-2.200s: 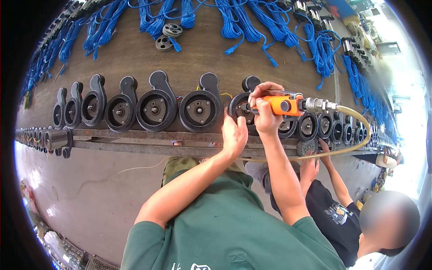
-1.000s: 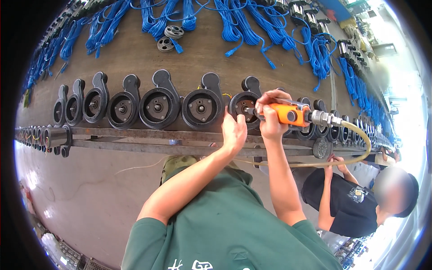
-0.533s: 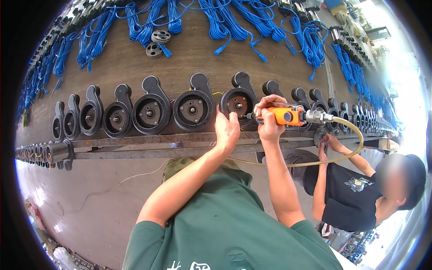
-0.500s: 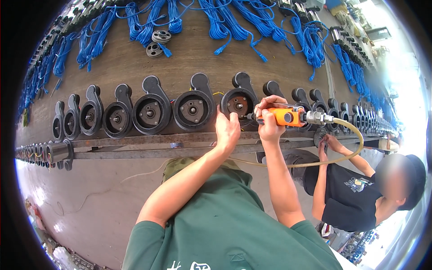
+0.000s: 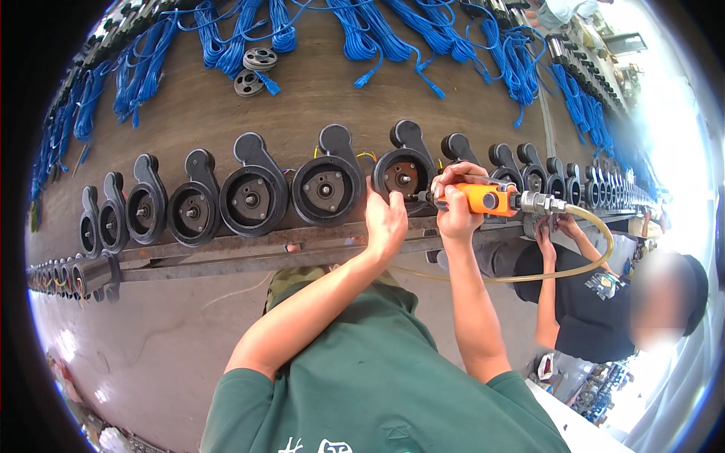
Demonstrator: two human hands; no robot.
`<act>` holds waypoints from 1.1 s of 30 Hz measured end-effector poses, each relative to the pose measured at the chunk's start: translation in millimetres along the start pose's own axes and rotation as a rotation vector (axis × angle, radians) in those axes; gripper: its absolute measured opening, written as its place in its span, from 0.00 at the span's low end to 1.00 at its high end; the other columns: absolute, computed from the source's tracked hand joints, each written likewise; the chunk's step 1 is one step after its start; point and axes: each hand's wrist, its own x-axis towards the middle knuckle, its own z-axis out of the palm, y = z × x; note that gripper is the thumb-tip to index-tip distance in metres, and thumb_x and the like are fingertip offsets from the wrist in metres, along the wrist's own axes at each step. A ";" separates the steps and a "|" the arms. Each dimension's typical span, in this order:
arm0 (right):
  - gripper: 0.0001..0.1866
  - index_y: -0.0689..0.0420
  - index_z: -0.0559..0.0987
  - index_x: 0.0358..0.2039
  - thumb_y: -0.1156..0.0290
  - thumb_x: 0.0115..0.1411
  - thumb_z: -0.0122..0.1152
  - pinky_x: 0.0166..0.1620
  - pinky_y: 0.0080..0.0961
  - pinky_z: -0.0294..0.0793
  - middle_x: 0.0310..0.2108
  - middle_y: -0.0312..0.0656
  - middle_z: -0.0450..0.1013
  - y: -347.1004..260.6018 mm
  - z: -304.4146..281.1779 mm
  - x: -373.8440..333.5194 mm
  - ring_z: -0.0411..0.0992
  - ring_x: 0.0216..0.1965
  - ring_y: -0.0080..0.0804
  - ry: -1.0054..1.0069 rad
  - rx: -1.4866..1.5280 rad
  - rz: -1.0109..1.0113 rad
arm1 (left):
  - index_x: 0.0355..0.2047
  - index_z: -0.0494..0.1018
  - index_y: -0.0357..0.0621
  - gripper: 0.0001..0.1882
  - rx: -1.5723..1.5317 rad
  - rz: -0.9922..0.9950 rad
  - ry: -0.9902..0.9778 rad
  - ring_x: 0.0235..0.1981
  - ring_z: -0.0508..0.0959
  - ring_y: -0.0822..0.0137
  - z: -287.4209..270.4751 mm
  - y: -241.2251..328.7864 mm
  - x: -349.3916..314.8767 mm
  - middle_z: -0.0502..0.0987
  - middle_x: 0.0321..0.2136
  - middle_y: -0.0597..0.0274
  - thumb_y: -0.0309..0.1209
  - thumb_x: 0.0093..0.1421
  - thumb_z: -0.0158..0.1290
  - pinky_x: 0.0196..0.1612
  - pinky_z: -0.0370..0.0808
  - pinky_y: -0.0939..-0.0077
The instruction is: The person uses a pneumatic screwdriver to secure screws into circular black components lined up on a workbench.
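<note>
My right hand (image 5: 458,210) is wrapped around an orange air screwdriver (image 5: 483,198) with a clear yellowish hose on its metal fitting. The tool lies level, its bit pointing left into the open round face of a black motor housing (image 5: 408,136). Inside that face are a brown plate and a central shaft; the exact spot the bit meets is too small to tell. My left hand (image 5: 387,225) grips the lower left rim of the same housing, its thumb close to the bit. Directly left stands another black housing (image 5: 334,137) with yellow and red wires behind it.
More black housings line the bench edge on both sides. Coiled blue cables (image 5: 355,34) and two grey metal discs (image 5: 249,83) lie farther back on the brown bench (image 5: 302,90). A metal rail (image 5: 196,260) runs along the front. A co-worker (image 5: 585,309) handles a part at right.
The view has shifted slightly. Both my hands stay at the same housing, with the screwdriver's bit still inside its face. The co-worker's arms have moved a little.
</note>
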 end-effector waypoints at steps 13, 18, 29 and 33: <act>0.15 0.63 0.69 0.43 0.83 0.53 0.48 0.33 0.22 0.73 0.31 0.43 0.72 2.2 9.9 -1.9 0.70 0.25 0.26 0.158 0.004 -0.063 | 0.64 0.51 0.26 0.32 0.016 -0.026 -0.042 0.56 0.70 0.50 -3.8 -5.6 3.8 0.68 0.56 0.38 0.26 0.63 0.47 0.63 0.62 0.68; 0.15 0.62 0.70 0.42 0.83 0.52 0.49 0.33 0.23 0.74 0.30 0.43 0.71 2.8 13.9 2.2 0.71 0.25 0.28 0.302 0.009 -0.056 | 0.63 0.52 0.26 0.30 -0.023 -0.017 -0.083 0.55 0.71 0.49 -7.2 1.8 2.5 0.69 0.54 0.37 0.26 0.64 0.47 0.62 0.62 0.66; 0.12 0.60 0.66 0.44 0.82 0.62 0.53 0.34 0.17 0.71 0.33 0.39 0.70 8.1 44.7 -13.2 0.70 0.29 0.22 0.449 -0.221 -0.179 | 0.62 0.54 0.26 0.29 0.030 -0.040 -0.077 0.55 0.71 0.48 -8.6 3.2 3.9 0.70 0.54 0.37 0.29 0.64 0.47 0.62 0.61 0.64; 0.11 0.59 0.66 0.44 0.82 0.62 0.52 0.33 0.15 0.71 0.33 0.37 0.70 7.2 45.3 -16.6 0.69 0.29 0.20 0.400 -0.264 -0.122 | 0.63 0.53 0.25 0.30 -0.031 -0.085 -0.131 0.57 0.69 0.46 -10.8 3.7 4.8 0.68 0.56 0.36 0.29 0.65 0.47 0.64 0.59 0.63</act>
